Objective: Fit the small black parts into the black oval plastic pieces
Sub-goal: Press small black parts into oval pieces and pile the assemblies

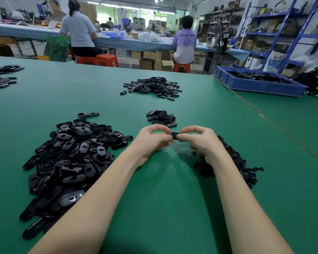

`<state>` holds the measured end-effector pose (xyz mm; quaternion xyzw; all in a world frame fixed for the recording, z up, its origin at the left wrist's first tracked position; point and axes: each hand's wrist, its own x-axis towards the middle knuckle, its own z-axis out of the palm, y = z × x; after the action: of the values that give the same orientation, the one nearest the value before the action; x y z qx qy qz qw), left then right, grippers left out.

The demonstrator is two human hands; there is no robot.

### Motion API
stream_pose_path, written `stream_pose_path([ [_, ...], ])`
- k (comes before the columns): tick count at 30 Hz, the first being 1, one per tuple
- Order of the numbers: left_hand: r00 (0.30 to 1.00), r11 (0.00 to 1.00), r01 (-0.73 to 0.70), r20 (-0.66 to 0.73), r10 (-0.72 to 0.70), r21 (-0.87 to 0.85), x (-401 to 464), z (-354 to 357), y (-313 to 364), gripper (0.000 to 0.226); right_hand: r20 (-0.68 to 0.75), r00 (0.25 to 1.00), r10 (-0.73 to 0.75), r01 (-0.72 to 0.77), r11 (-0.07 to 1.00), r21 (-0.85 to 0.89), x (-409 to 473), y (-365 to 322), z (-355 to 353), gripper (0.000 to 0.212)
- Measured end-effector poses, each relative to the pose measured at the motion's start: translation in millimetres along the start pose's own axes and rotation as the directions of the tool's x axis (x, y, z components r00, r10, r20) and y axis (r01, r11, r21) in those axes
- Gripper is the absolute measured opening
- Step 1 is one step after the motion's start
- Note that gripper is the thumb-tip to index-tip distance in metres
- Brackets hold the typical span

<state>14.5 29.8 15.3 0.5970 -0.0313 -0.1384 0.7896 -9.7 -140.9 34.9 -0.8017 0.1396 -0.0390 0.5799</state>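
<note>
Over the green table (163, 189), my left hand (151, 140) and my right hand (200, 141) meet and both pinch one black oval plastic piece (175, 135) between their fingertips. Most of that piece is hidden by the fingers, and I cannot tell whether a small part sits in it. A big heap of black oval pieces (70, 160) lies left of my left forearm. A heap of small black parts (235, 162) lies under and right of my right wrist. A small pile of oval pieces (162, 117) sits just beyond my hands.
Another pile of oval pieces (152, 87) lies farther back at the centre, and more piles (2, 76) at the far left edge. A blue bin (257, 83) with black parts stands at the back right. Two people sit at a far bench with their backs turned.
</note>
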Motion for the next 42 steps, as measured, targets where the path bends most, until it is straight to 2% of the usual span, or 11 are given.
stream_pose_path([
  [6,0.999,0.998,0.036,0.03,-0.034,-0.054,6,-2,3,0.02,0.089,0.996,0.027,-0.031,0.998,0.051,0,-2,-4,0.022],
  [11,0.994,0.994,0.102,0.04,-0.1,-0.046,7,-6,3,0.022,0.095,0.995,-0.014,0.01,0.999,0.037,-2,0,4,0.025],
  [15,0.997,0.997,0.079,0.016,-0.079,0.019,6,-12,6,0.022,0.148,0.989,-0.011,0.005,0.999,0.038,-2,-1,7,0.023],
  [20,0.999,0.987,0.036,-0.02,-0.034,0.155,4,-11,5,0.019,0.095,0.994,-0.059,0.056,0.998,0.027,1,-1,13,0.008],
  [31,1.0,0.98,-0.008,-0.006,0.009,0.199,1,-12,3,0.014,0.072,0.992,-0.103,0.102,0.995,0.014,10,8,19,0.013],
  [42,0.995,0.967,-0.005,-0.092,0.029,0.255,-1,-4,3,0.014,0.012,0.994,-0.107,0.107,0.994,0.008,7,12,25,0.015],
])
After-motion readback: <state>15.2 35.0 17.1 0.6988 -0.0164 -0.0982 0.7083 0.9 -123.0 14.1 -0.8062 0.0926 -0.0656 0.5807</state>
